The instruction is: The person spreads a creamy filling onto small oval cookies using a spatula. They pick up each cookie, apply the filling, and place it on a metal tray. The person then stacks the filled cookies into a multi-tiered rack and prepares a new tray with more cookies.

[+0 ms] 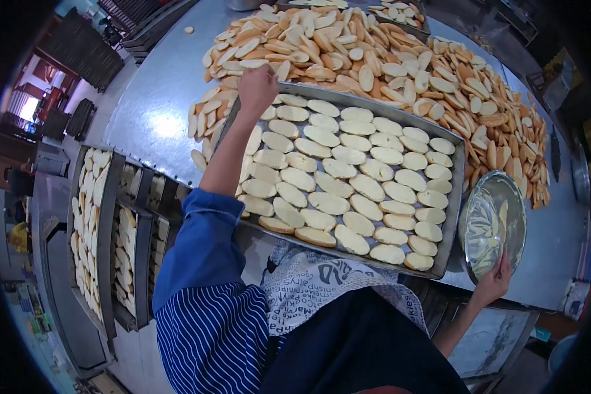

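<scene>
My left hand reaches over the far left corner of a metal baking tray, its curled fingers at the edge of a heap of sliced bread. A pale slice lies right by the fingertips; whether they grip it is hidden. In my right hand is the handle end of a spreader, its blade inside a metal bowl smeared with pale cream. Rows of oval bread slices, pale side up, cover the tray. The tray's near side is against my apron.
The heap spreads along the far side and right of the metal table. Another bread tray stands at the back. To my left, several bread-filled trays sit close together. A dark long tool lies at the right.
</scene>
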`<act>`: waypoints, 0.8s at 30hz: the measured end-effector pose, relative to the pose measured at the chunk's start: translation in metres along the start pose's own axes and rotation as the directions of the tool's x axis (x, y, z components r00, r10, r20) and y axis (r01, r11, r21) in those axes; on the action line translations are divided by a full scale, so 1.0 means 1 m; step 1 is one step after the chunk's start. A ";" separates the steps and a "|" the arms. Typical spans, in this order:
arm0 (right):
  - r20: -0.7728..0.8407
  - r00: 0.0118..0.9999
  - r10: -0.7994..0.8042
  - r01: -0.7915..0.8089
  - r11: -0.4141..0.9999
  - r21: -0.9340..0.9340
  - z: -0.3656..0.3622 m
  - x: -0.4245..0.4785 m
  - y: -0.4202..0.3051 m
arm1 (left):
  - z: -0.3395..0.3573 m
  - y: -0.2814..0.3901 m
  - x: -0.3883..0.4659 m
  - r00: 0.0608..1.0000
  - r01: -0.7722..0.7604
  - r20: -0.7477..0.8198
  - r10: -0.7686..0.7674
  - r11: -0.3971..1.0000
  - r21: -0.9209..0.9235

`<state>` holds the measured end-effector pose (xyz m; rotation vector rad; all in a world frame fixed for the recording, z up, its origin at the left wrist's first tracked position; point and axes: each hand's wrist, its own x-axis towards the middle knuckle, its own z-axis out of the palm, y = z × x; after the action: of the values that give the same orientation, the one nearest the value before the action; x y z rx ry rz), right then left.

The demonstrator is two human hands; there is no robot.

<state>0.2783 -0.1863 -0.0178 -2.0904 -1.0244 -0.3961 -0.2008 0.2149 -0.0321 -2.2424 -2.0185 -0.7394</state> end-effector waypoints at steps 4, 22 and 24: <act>0.153 0.985 0.078 -0.073 0.997 -0.036 -0.006 0.010 0.013 | 0.035 0.001 0.034 0.993 0.101 0.022 -0.114 0.944 0.315; 0.349 0.933 0.084 -0.005 0.975 -0.222 0.047 0.075 0.045 | 0.045 0.043 0.022 0.970 0.178 0.242 0.014 0.637 -0.750; 0.395 0.914 0.087 -0.040 0.991 -0.126 0.061 0.071 0.050 | 0.030 0.054 0.000 0.896 0.400 0.437 0.077 0.287 -0.870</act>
<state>0.3588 -0.1218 -0.0432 -2.3623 -1.1835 0.0131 -0.1403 0.2164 -0.0439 -2.9092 -2.3385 -2.2287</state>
